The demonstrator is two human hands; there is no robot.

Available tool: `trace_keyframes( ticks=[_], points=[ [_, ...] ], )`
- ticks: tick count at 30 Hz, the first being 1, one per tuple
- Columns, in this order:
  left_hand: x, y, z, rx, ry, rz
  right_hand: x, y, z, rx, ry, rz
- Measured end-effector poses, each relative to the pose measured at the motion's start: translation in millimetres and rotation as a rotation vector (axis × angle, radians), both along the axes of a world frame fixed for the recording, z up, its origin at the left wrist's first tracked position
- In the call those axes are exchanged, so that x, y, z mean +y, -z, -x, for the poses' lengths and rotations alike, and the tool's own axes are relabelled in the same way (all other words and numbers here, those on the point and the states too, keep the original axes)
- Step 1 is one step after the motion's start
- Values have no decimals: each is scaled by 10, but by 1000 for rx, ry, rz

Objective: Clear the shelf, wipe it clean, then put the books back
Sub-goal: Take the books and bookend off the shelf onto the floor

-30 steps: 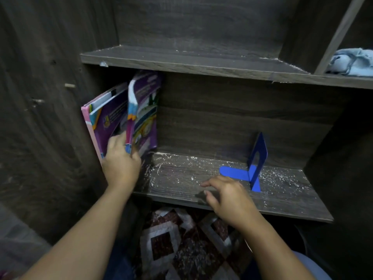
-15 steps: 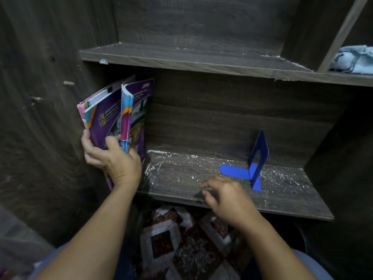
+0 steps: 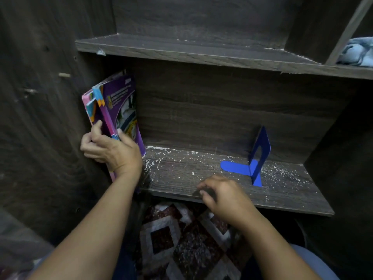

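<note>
A bunch of thin purple and pink books (image 3: pixel 119 106) stands upright at the left end of the dark wooden shelf (image 3: pixel 282 190). My left hand (image 3: pixel 109 148) grips the books near their lower part, thumb on the right cover and fingers round the left side. The books lean slightly out over the shelf's front edge. My right hand (image 3: pixel 222 193) rests on the shelf's front edge with loosely curled fingers and holds nothing. White crumbs and dust lie scattered over the shelf board. A blue metal bookend (image 3: pixel 256 160) stands on the shelf to the right.
The cabinet's side wall (image 3: pixel 40 118) stands close on the left. An upper shelf (image 3: pixel 181 51) lies above, with a light blue cloth (image 3: pixel 357 51) in the compartment at the top right. A patterned fabric (image 3: pixel 181 239) lies below the shelf.
My left hand has closed round the books, gathered them together and pulled them leftward and toward the shelf's front. My right hand has stayed on the front edge.
</note>
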State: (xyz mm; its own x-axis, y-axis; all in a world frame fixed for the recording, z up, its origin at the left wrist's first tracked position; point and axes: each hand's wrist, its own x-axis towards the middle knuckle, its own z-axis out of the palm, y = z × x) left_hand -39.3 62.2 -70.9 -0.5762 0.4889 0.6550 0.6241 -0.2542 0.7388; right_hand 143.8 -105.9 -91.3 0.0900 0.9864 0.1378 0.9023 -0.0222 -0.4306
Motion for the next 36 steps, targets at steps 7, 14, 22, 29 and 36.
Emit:
trace_keyframes(
  ticks=[7, 14, 22, 29, 36],
  points=[
    [7, -127, 104, -8, 184, 116, 15, 18, 55, 31, -14, 10],
    [33, -169, 136, -127, 339, 124, -33, 43, 3, 71, -14, 36],
    [-257, -290, -79, 168, 467, 19, -17, -51, 11, 83, -18, -112],
    [-562, -326, -391, 76, 625, -45, -78, -160, -73, 88, 48, -307],
    [-660, -136, -585, -160, 681, 29, -91, -127, -150, 101, 72, -292]
  ],
)
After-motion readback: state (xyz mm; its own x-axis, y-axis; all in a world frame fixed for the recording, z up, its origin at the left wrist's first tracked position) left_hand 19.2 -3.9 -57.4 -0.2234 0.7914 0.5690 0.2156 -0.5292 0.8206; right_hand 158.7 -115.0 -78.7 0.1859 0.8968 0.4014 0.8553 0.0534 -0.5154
